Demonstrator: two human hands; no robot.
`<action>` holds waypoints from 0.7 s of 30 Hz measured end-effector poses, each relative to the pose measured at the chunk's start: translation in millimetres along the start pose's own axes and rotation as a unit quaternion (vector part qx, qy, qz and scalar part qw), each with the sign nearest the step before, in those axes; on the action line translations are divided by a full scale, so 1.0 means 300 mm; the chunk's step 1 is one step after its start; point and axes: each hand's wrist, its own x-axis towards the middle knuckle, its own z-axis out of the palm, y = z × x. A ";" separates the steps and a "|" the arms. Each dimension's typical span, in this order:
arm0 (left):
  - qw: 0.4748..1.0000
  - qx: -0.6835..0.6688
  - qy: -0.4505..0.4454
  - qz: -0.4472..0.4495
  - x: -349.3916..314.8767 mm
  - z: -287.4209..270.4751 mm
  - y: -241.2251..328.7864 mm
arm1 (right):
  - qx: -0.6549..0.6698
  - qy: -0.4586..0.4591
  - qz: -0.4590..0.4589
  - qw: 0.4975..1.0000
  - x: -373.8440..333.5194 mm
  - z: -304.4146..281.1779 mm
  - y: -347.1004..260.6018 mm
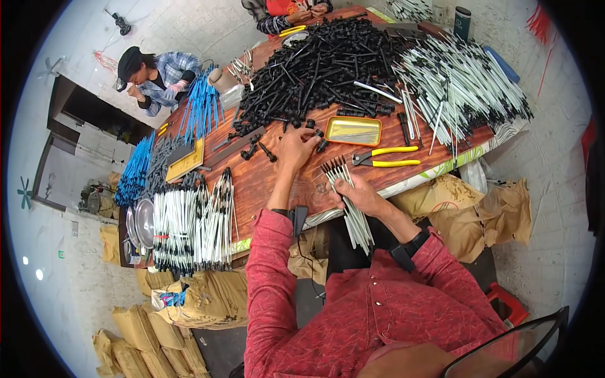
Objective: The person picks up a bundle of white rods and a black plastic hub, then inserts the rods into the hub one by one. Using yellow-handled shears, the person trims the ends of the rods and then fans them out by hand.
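Note:
My left hand [295,148] is over the wooden table, its thumb and fingertips closing on a small black plastic piece [322,145]. More black plastic pieces [248,152] lie loose to its left. In my right hand [357,193] is a bundle of white rods [356,228] with black pointed tips, gripped together and slanting down toward my lap. A yellow-rimmed tray [353,131] holding thin metal pins sits just beyond my hands. Yellow-handled pliers [386,157] lie to the right of the bundle's tips.
A large heap of black plastic parts [321,69] covers the table's middle. White rods [463,88] pile up at right; bundled ones [192,220] stand at left. Blue rods [203,107] lie farther left. Two other people sit at the far side. Brown sacks [211,299] stand below the table [265,195].

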 end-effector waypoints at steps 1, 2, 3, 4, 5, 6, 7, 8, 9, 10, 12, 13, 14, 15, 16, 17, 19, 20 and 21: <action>1.000 0.012 -0.002 0.002 -0.006 0.001 0.007 | 0.005 -0.001 0.001 1.000 -0.001 0.001 -0.001; 1.000 0.025 -0.004 0.004 -0.012 0.001 0.014 | 0.010 -0.002 0.002 1.000 -0.002 0.001 -0.002; 1.000 0.025 -0.005 0.005 -0.019 0.000 0.019 | 0.011 -0.001 0.000 1.000 -0.002 -0.002 -0.004; 0.999 0.038 0.011 0.016 -0.029 -0.001 0.024 | 0.008 0.001 0.001 1.000 -0.005 -0.005 -0.004; 0.998 0.050 0.027 0.026 -0.039 -0.002 0.027 | 0.006 0.002 0.001 1.000 -0.009 -0.006 -0.003; 0.996 0.063 0.043 0.036 -0.050 -0.009 0.035 | 0.005 0.003 0.003 1.000 -0.012 -0.004 -0.002; 0.997 0.064 0.042 0.035 -0.060 -0.018 0.039 | 0.006 0.003 0.004 1.000 -0.013 -0.002 0.000; 0.998 0.016 0.055 0.028 -0.073 -0.031 0.039 | 0.008 0.002 -0.002 1.000 -0.011 -0.003 0.004; 0.997 -0.031 0.067 0.020 -0.088 -0.046 0.035 | 0.010 0.001 -0.006 1.000 -0.007 -0.004 0.009; 0.994 -0.079 0.080 0.011 -0.107 -0.060 0.028 | 0.012 0.000 -0.010 1.000 -0.004 -0.004 0.014; 0.974 -0.217 0.051 -0.030 -0.165 -0.093 0.042 | 0.012 0.005 -0.002 1.000 -0.001 -0.012 0.020; 0.934 -0.350 0.026 -0.062 -0.199 -0.117 0.059 | 0.009 0.009 -0.002 1.000 0.000 -0.012 0.019; 0.875 -0.476 0.004 -0.095 -0.234 -0.134 0.067 | 0.005 0.013 -0.001 1.000 0.002 -0.014 0.026; 0.872 -0.478 0.006 -0.105 -0.273 -0.148 0.077 | 0.009 0.013 0.010 1.000 0.002 -0.016 0.031; 0.855 -0.505 -0.005 -0.113 -0.311 -0.167 0.092 | 0.021 0.015 0.015 1.000 0.006 -0.020 0.026; 0.838 -0.533 -0.016 -0.121 -0.351 -0.185 0.106 | 0.033 0.018 0.019 0.999 0.006 -0.021 0.022; 0.816 -0.563 -0.024 -0.129 -0.412 -0.212 0.113 | 0.042 0.021 0.028 0.999 -0.003 -0.007 0.015; 0.807 -0.575 -0.032 -0.129 -0.441 -0.222 0.110 | 0.040 0.012 0.035 0.999 -0.010 0.001 0.012; 0.799 -0.587 -0.039 -0.128 -0.469 -0.234 0.110 | 0.038 0.004 0.041 0.998 -0.016 0.011 0.004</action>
